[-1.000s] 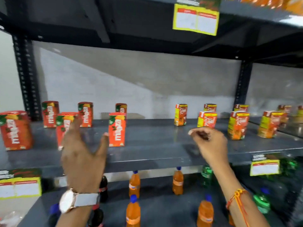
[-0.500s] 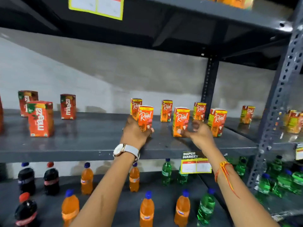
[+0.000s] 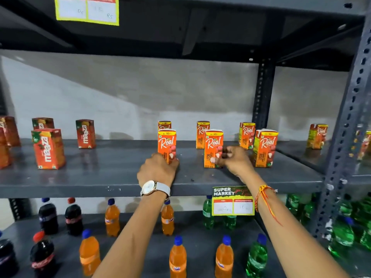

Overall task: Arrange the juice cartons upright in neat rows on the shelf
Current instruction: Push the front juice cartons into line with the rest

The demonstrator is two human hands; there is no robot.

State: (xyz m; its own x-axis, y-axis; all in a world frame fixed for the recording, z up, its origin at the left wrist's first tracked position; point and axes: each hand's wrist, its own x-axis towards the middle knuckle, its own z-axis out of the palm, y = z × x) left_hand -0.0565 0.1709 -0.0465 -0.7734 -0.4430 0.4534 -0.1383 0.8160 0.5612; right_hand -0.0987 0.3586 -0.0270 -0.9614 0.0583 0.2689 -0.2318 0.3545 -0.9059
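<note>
Orange Real juice cartons stand upright in two rows on the grey shelf (image 3: 100,177). My left hand (image 3: 158,169) grips the base of the front-left Real carton (image 3: 167,143), which stands on the shelf. My right hand (image 3: 230,159) holds the lower right side of the front-middle Real carton (image 3: 213,146). A third front Real carton (image 3: 265,147) stands to the right, untouched. Three more Real cartons stand behind them; the left rear one is mostly hidden. Red Maaza cartons (image 3: 48,148) stand upright at the left of the same shelf.
A dark steel upright (image 3: 345,137) borders the shelf on the right, with another Real carton (image 3: 317,136) beyond a rear post. A Super Market price label (image 3: 232,200) hangs on the shelf edge. Orange, green and cola bottles (image 3: 177,257) stand on the lower shelf.
My view swung right from the Maaza cartons to the Real cartons. Both hands reached forward and took hold of the two front Real cartons, which now stand lower on the shelf.
</note>
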